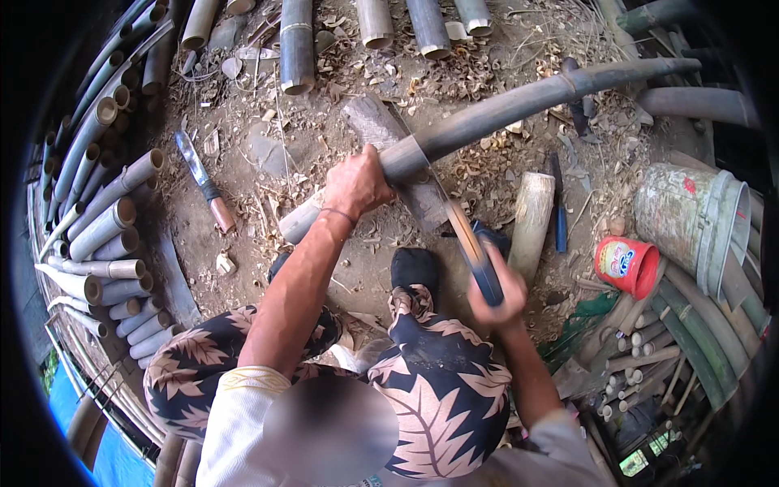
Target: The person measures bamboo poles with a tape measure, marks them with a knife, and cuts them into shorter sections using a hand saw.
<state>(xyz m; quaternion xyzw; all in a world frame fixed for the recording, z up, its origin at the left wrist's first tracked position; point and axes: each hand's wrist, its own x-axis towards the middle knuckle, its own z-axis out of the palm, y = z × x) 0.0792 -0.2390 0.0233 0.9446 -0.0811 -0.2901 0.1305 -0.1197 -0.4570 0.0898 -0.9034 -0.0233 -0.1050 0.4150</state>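
My left hand point(357, 183) is shut around a long grey-green bamboo pole point(519, 101), which runs from the ground at centre left up to the far right. The pole rests across a worn wooden block point(375, 123). My right hand point(497, 296) grips the blue handle of a long knife point(464, 235). Its blade points up and left, and the tip reaches the pole just right of my left hand. My knees, in leaf-patterned trousers, and a black shoe point(414, 268) are below the pole.
Cut bamboo tubes are stacked at the left point(105, 227) and lie along the top point(296, 40). A second knife point(199, 174) lies on the dirt at left. A pale bamboo stub point(531, 223), red cup point(626, 266), tipped bucket point(698, 219) and thin sticks point(641, 357) are at the right.
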